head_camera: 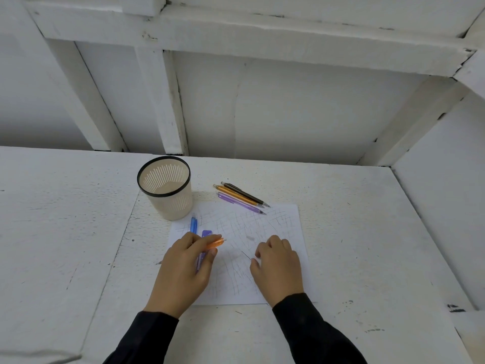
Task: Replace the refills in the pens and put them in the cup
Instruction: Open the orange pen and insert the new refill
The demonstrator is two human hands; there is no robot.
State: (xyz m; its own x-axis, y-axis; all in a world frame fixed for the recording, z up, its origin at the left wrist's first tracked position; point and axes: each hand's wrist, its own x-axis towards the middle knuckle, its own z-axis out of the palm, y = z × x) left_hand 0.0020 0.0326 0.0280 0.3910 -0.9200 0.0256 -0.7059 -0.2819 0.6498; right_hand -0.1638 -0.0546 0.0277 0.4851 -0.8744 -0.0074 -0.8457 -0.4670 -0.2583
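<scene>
My left hand point(183, 269) grips an orange pen barrel point(215, 243) between thumb and fingers, just above the scribbled paper point(278, 227). A purple pen part point(206, 233) lies partly under that hand, and a blue pen point(193, 225) lies beside it, near the cup. My right hand point(277, 269) hovers over the paper with fingers curled, and a thin dark refill point(246, 255) sticks out from its fingertips. The beige cup point(168, 190) with a black rim stands upright behind my left hand. Its inside shows no pens. Three pens, dark point(245, 194), orange point(237, 195) and purple point(240, 203), lie side by side to the right of the cup.
Everything sits on a white painted tabletop point(78, 219) with scuff marks. A white wall with beams rises right behind it, and a white side panel point(441, 206) closes the right edge. My black sleeves point(315, 329) come in from the bottom.
</scene>
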